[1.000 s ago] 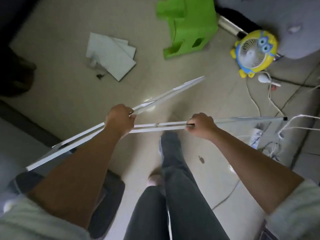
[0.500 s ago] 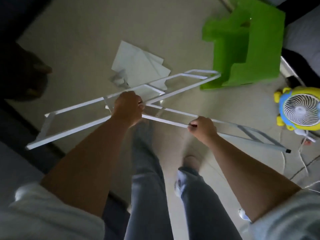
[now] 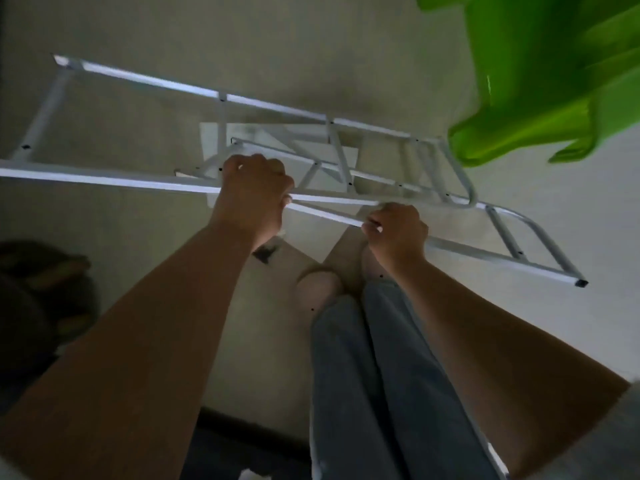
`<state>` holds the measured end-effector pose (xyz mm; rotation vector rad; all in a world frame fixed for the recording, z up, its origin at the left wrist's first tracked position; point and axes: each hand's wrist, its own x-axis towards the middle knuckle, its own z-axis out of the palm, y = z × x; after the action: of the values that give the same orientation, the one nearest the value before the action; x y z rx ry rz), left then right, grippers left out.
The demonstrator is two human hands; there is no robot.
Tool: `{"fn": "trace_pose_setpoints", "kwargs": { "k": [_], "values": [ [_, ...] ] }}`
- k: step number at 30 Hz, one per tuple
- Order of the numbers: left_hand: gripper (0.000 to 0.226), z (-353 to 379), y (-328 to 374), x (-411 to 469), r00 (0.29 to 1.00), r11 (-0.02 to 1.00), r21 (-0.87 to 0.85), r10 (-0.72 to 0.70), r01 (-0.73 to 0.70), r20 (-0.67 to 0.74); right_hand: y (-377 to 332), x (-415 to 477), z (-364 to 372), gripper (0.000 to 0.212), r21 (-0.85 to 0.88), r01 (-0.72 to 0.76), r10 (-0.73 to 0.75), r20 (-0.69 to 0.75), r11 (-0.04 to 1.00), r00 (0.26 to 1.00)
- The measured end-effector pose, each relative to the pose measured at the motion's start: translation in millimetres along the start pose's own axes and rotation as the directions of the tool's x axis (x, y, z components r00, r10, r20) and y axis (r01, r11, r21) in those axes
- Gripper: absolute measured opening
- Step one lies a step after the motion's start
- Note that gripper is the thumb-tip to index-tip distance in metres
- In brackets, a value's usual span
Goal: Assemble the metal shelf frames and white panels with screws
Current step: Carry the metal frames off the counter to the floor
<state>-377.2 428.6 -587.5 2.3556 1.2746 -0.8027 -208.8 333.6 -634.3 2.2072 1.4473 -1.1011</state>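
I hold two white metal ladder-shaped shelf frames above the floor. My left hand (image 3: 254, 192) grips the near rail of the left frame (image 3: 114, 176), which stretches from the left edge toward the centre right. My right hand (image 3: 398, 233) grips a rail of the right frame (image 3: 519, 237), whose square end points to the lower right. The two frames cross and overlap between my hands. White panels (image 3: 277, 143) lie flat on the floor beneath them, partly hidden by the rails.
A bright green plastic stool (image 3: 554, 71) fills the top right, close to the frames' far ends. My legs in jeans (image 3: 381, 375) and a foot (image 3: 317, 289) stand below the hands. Dark shapes (image 3: 38, 306) sit at the left on the pale floor (image 3: 311, 39).
The view has swung forward and down over the panels. Both frames have turned flatter and moved over the white panels. The fan and cables have left the view; the stool looms closer.
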Motion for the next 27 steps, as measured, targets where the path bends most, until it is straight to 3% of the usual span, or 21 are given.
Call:
{"fn": "trace_pose_setpoints", "kwargs": {
  "k": [3, 5, 9, 12, 18, 27],
  "values": [
    [0.014, 46.4, 6.8, 33.7, 0.995, 0.996, -0.022, 0.087, -0.089, -0.045, 11.9, 25.5, 28.7, 0.027, 0.064, -0.077, 0.079, -0.035, 0.995, 0.996],
    [0.018, 72.9, 3.5, 51.1, 0.995, 0.996, -0.037, 0.074, -0.077, -0.062, 17.0, 39.5, 46.2, 0.027, 0.061, -0.093, 0.095, -0.027, 0.994, 0.995],
    [0.036, 102.9, -2.5, 76.5, 0.993, 0.994, 0.108, -0.013, 0.000, 0.114, 18.7, 66.8, 75.4, 0.028, 0.048, -0.090, 0.091, -0.012, 0.995, 0.996],
    [0.037, 109.0, 7.8, 90.0, 0.985, 0.980, 0.197, -0.036, 0.002, 0.166, 20.3, 75.9, 93.3, 0.026, 0.115, -0.100, 0.093, 0.067, 0.988, 0.993],
    [0.039, 89.6, 59.3, 78.7, 0.950, 0.951, 0.222, 0.148, -0.213, 0.275, 47.1, 51.4, 72.3, 0.031, 0.177, -0.163, 0.145, 0.114, 0.970, 0.983],
    [0.034, -30.9, 152.0, 26.0, 0.920, 0.863, 0.320, 0.362, -0.391, 0.147, 101.4, -51.2, -36.6, 0.034, 0.346, -0.181, 0.261, -0.201, 0.921, 0.944]
  ]
}}
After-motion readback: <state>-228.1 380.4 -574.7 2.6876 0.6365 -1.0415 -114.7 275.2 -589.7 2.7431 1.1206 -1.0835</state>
